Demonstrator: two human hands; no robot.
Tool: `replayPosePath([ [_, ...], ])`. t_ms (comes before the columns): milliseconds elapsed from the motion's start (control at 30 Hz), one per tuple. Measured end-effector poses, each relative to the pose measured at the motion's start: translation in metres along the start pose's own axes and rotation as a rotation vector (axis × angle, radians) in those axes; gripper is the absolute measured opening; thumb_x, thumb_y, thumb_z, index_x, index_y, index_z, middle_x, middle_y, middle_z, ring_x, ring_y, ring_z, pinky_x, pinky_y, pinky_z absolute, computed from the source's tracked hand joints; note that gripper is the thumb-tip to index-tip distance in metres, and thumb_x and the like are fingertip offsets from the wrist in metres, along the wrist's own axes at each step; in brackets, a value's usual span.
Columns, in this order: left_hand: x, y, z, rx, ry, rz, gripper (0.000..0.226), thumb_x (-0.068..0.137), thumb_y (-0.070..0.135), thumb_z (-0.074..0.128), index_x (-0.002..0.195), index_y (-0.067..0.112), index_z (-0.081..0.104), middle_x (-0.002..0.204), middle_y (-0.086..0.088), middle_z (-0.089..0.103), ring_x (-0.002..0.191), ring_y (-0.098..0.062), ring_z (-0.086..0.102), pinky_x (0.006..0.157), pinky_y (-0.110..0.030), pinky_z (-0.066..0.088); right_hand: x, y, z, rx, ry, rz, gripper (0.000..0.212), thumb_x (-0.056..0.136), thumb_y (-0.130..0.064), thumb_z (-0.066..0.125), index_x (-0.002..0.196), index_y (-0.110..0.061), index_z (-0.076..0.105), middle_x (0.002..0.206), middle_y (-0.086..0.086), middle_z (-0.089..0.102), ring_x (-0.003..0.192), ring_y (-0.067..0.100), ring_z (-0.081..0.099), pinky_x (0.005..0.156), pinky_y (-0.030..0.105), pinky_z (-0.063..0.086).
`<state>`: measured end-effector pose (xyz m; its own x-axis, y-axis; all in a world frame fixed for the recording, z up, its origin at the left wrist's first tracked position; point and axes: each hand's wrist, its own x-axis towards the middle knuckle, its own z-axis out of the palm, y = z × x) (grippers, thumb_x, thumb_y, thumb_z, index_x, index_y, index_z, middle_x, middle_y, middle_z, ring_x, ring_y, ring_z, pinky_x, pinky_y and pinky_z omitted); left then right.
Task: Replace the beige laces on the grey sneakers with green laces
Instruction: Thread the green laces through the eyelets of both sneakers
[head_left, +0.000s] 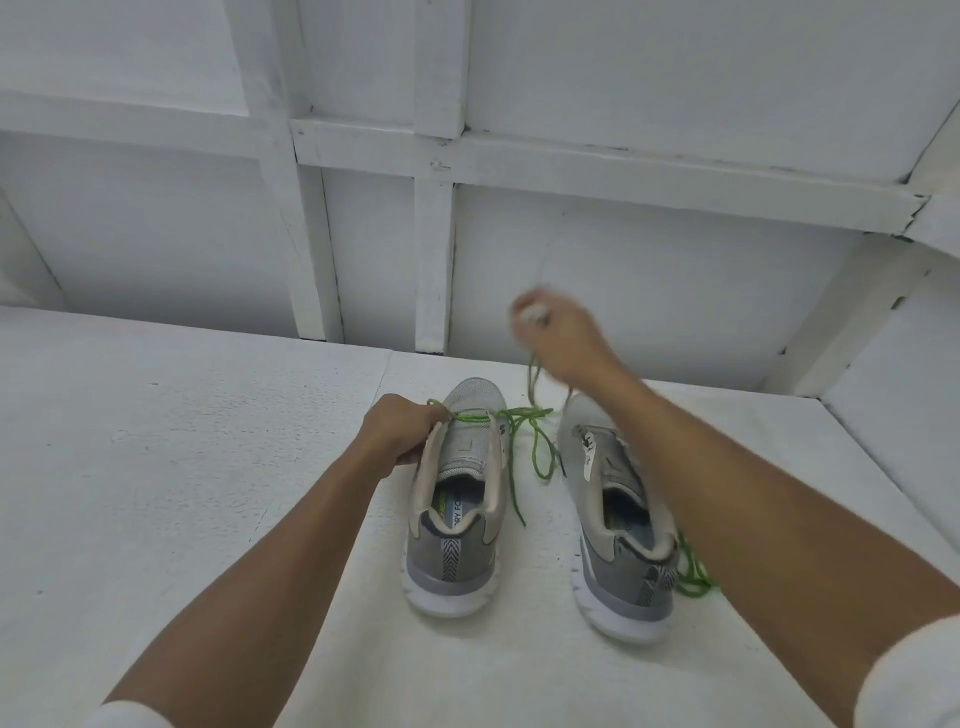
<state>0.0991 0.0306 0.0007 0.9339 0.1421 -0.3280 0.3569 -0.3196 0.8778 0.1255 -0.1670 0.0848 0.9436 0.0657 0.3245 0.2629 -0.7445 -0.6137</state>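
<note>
Two grey sneakers stand heels toward me on the white table (208, 467). The left sneaker (457, 499) has one green lace (514, 441) crossing its lowest eyelets, the rest trailing loose to its right. My left hand (400, 434) grips the left edge of that sneaker at the eyelets, pinching the lace there. My right hand (556, 332) is raised and blurred above the toe of the right sneaker (618, 525), fingers curled round the lace's far end, which hangs down from it. A second green lace (693, 577) lies bunched by the right sneaker's heel.
A white panelled wall (571, 156) with wooden battens rises just behind the table. A white ledge (883, 364) closes the right side. The table surface stretches wide to the left of the shoes.
</note>
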Motion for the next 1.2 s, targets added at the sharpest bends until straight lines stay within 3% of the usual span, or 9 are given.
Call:
replayPosePath([
  [67,-0.001,-0.001,0.0,0.004,0.005,0.007,0.029,0.081,0.03,0.071,0.07,0.006,0.059,0.063,-0.007,0.058,0.05,-0.017,0.054,0.046,-0.022,0.046,-0.026,0.01,0.029,-0.521,-0.413,-0.146,0.029,0.091,-0.028,0.057,0.12,-0.028,0.062,0.111,0.002,0.065,0.096,0.022,0.06,0.081,0.032,0.047],
  [100,-0.001,0.0,0.0,0.008,0.007,0.008,0.029,0.081,0.03,0.071,0.07,0.006,0.06,0.062,-0.006,0.058,0.049,-0.017,0.054,0.046,-0.022,0.046,-0.035,0.014,0.037,-0.658,-0.468,-0.154,0.03,0.092,-0.028,0.055,0.121,-0.029,0.062,0.117,0.003,0.063,0.103,0.025,0.059,0.084,0.034,0.047],
  [267,0.002,-0.003,0.002,0.023,0.02,0.017,0.027,0.079,0.028,0.068,0.067,0.006,0.058,0.06,-0.008,0.056,0.05,-0.019,0.051,0.05,-0.024,0.046,-0.032,0.012,0.034,-0.789,-0.295,-0.146,0.015,0.093,-0.019,0.051,0.1,-0.016,0.064,0.1,0.006,0.064,0.087,0.029,0.06,0.064,0.03,0.039],
  [433,0.005,-0.004,0.005,0.07,0.035,0.042,0.027,0.079,0.03,0.066,0.066,0.008,0.055,0.063,-0.008,0.055,0.055,-0.022,0.052,0.052,-0.027,0.045,-0.025,0.015,0.004,-0.622,-0.084,0.045,0.015,0.089,-0.013,0.047,0.094,-0.01,0.061,0.091,0.009,0.059,0.077,0.031,0.056,0.062,0.03,0.04],
  [567,0.008,0.004,0.005,0.202,0.02,0.097,0.026,0.078,0.029,0.065,0.066,0.009,0.055,0.064,-0.008,0.054,0.057,-0.022,0.051,0.056,-0.027,0.045,-0.028,0.015,0.004,-0.376,-0.147,0.148,0.016,0.089,-0.017,0.047,0.091,-0.01,0.062,0.088,0.008,0.062,0.074,0.026,0.058,0.06,0.029,0.045],
  [733,0.013,0.037,0.022,0.625,0.003,0.38,0.023,0.088,0.026,0.057,0.1,0.014,0.073,0.104,-0.005,0.07,0.1,-0.023,0.061,0.08,-0.026,0.045,-0.034,-0.005,-0.003,-0.029,-0.244,0.273,0.017,0.088,-0.015,0.055,0.094,-0.004,0.067,0.093,0.007,0.067,0.075,0.018,0.056,0.058,0.025,0.042],
  [900,0.019,0.063,0.045,0.96,-0.213,0.532,0.022,0.084,0.026,0.061,0.099,0.019,0.075,0.1,0.0,0.071,0.085,-0.016,0.055,0.074,-0.025,0.044,-0.054,-0.022,-0.005,-0.057,-0.469,0.328,0.015,0.09,-0.014,0.055,0.095,-0.007,0.067,0.085,0.009,0.07,0.068,0.02,0.065,0.068,0.029,0.055],
  [1000,0.021,0.072,0.051,1.047,-0.267,0.555,0.025,0.079,0.021,0.068,0.103,0.023,0.075,0.099,0.006,0.068,0.085,-0.013,0.054,0.076,-0.024,0.046,-0.058,-0.02,-0.006,-0.291,-0.6,0.275,0.024,0.089,-0.019,0.06,0.106,-0.003,0.068,0.094,0.012,0.072,0.074,0.022,0.067,0.068,0.028,0.054],
  [1200,0.031,0.066,0.058,1.102,-0.295,0.642,0.007,0.084,0.02,0.066,0.091,0.019,0.064,0.104,0.001,0.065,0.096,-0.02,0.058,0.08,-0.032,0.049,-0.052,-0.015,-0.03,-0.513,-0.537,0.242,0.025,0.086,-0.016,0.066,0.108,-0.004,0.068,0.101,0.011,0.071,0.094,0.028,0.068,0.07,0.031,0.053],
])
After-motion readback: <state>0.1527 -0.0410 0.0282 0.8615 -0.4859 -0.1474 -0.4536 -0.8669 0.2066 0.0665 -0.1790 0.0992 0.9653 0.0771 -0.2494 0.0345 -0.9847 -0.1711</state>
